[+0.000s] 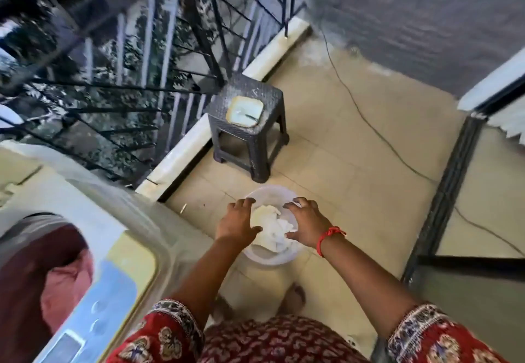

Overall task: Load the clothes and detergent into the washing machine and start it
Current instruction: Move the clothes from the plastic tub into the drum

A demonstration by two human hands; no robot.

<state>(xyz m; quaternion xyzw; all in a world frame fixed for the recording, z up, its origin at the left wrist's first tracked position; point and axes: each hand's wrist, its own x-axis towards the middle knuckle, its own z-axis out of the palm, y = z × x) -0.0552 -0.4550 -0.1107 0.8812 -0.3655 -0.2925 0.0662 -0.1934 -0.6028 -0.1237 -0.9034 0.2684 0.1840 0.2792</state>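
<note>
Head camera, looking steeply down, near hands, floor below.

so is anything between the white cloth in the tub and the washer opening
Nothing visible. Both hands, left and right, are on the white cloth in the tub; the washer opening is uncovered at left.

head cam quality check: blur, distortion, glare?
Head view: motion blur strongest top left, smearing the black metal railing; wide-angle bending curves the white top-loading washing machine; soft daylight, no hard glare; both hands, left hand and right hand, on white cloth in the translucent round tub, fairly sharp.
</note>
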